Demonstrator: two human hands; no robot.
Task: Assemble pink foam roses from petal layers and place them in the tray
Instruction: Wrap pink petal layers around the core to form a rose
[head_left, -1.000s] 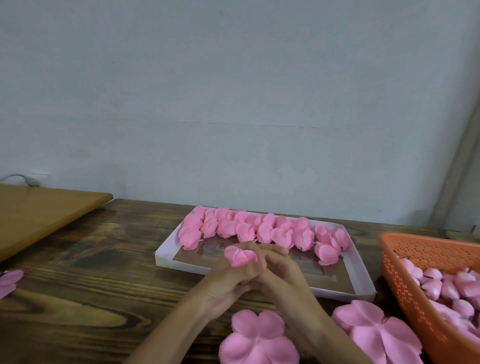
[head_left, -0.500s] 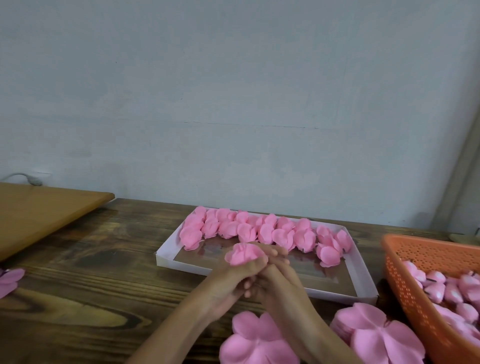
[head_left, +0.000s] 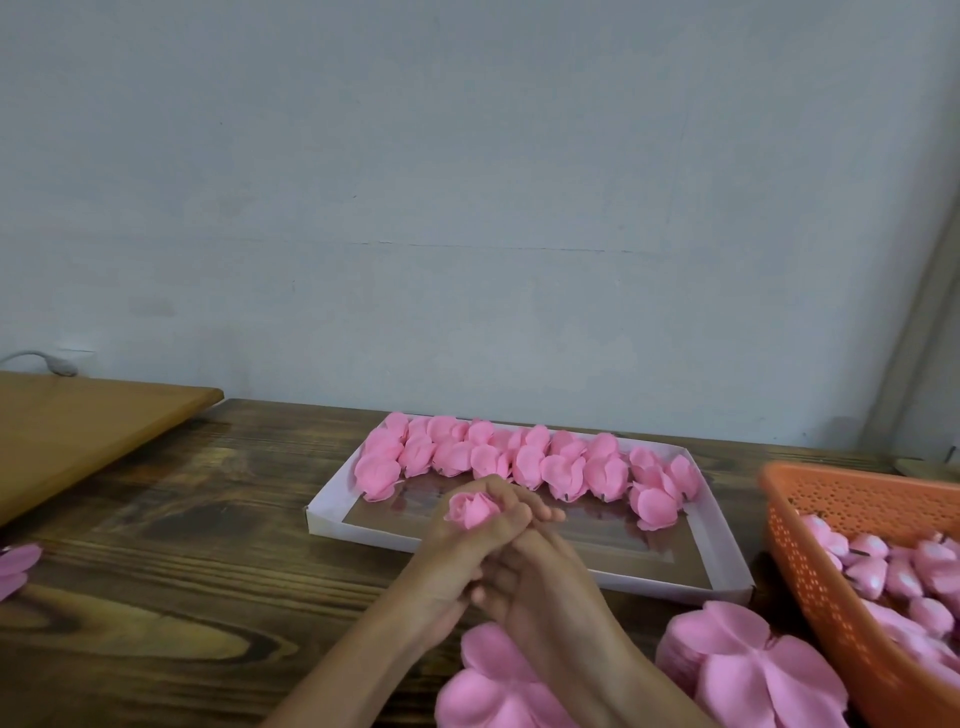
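Pink foam rose (head_left: 472, 510) sits in my left hand (head_left: 454, 553), fingers curled round its base, held above the near rim of the tray (head_left: 332, 514), not in it yet. Right hand (head_left: 535, 571) is pressed against the left under the bloom; can't tell if it pinches the rose or just supports. Foam looks very light, soft, easily creased, so I'd hold low at the base, not the outer petals. Finished roses (head_left: 519, 462) line the tray's far side; flat petal layers (head_left: 748, 670) lie near me, beside the orange basket (head_left: 810, 514).
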